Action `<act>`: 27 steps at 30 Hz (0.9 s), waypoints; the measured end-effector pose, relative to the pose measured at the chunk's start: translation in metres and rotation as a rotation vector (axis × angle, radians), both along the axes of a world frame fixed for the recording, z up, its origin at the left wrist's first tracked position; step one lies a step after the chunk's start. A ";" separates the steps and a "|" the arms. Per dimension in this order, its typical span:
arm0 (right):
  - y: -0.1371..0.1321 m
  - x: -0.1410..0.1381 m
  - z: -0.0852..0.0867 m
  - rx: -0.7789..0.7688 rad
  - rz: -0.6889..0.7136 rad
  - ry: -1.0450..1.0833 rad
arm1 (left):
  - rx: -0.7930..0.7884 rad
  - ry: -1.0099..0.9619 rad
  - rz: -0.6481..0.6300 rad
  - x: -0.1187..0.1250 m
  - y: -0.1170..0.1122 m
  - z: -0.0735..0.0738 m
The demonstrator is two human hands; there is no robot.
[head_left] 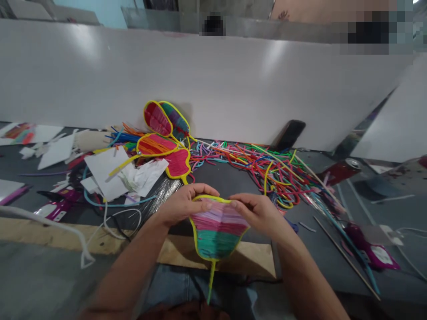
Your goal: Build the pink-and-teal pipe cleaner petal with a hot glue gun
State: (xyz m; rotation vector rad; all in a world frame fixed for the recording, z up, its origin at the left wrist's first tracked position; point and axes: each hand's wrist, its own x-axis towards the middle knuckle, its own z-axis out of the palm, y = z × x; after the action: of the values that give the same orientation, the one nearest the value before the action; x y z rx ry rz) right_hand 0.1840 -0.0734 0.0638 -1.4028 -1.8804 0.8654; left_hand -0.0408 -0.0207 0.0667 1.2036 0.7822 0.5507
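Bare forearms [130,271] flank a petal-shaped piece [218,238], streaked pink, lilac and teal and edged with a thin yellow cord-like rim [195,238]; it is held up over the brown strip [262,258] along the tabletop's near edge. 2 hands grip it: the left hand [182,205] pinches its upper left edge, thumb laid on the near face, and the right hand [258,212] pinches its upper right edge. They do not meet; a short length of rim shows between the fingertips.

Shaping or pressing that upper rim seems to be the step. Best keep the pinch light and even, and work outward from the middle so the 2 sides match; a hard pull could part the streaked face from its edging. Mind the slim yellow-green stalk [211,278] hanging below the piece, which could bend. Beyond the piece to the left, 4 yellow-edged petals [156,119] offer a guide for outline; beyond it to the right lies a tangled heap of multicoloured strands [260,165], easily snagged.
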 end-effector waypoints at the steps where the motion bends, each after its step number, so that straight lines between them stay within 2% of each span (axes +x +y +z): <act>1: -0.004 -0.002 0.004 0.009 0.026 -0.039 | 0.048 0.036 -0.038 0.001 -0.001 0.006; 5: -0.024 -0.009 0.012 0.112 0.050 -0.160 | 0.218 0.222 -0.177 0.004 -0.009 0.023; 8: -0.036 -0.011 0.012 0.139 0.095 -0.169 | 0.297 0.334 -0.230 0.007 -0.018 0.029; 12: -0.044 -0.010 0.007 0.125 0.119 -0.160 | 0.350 0.393 -0.303 0.011 -0.030 0.031; 20: -0.050 -0.010 -0.007 0.208 0.077 -0.141 | 0.359 0.428 -0.274 0.022 -0.039 0.028; 23: -0.051 -0.005 -0.010 0.159 0.088 -0.122 | 0.380 0.455 -0.301 0.023 -0.036 0.025; 27: -0.053 0.005 -0.010 -0.048 0.070 -0.020 | 0.416 0.488 -0.302 0.023 -0.033 0.022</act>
State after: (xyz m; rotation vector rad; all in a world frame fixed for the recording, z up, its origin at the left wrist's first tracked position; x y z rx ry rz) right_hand 0.1891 -0.1261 0.0534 -1.3862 -1.9454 0.9396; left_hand -0.0176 -0.0540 0.0885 1.8469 0.8942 0.1662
